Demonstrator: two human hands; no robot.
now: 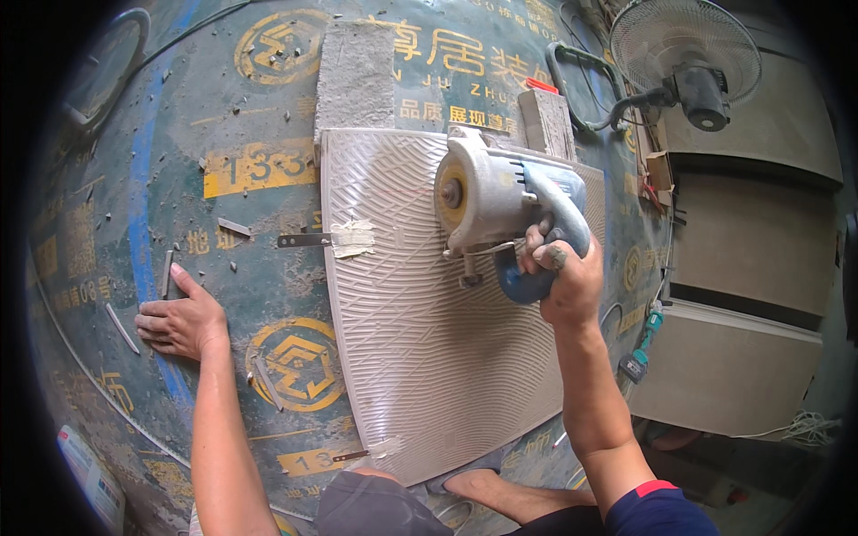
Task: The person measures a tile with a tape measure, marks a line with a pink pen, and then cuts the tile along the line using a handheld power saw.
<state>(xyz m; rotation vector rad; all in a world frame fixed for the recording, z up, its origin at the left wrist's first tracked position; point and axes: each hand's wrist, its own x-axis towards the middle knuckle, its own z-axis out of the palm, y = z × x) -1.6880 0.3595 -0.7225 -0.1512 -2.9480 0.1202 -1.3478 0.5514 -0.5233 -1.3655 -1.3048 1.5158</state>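
Red-edged sleeve (663, 512), apparently dark blue

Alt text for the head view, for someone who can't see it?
The right hand grips a disc cutter over a ridged tile. The left hand rests on green floor covering near narrow strips; a fan shows at upper right.

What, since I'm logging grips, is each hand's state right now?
Left hand: open, at the floor covering; whether it touches the narrow strip cannot be told.
Right hand: closed, holding the power cutter.
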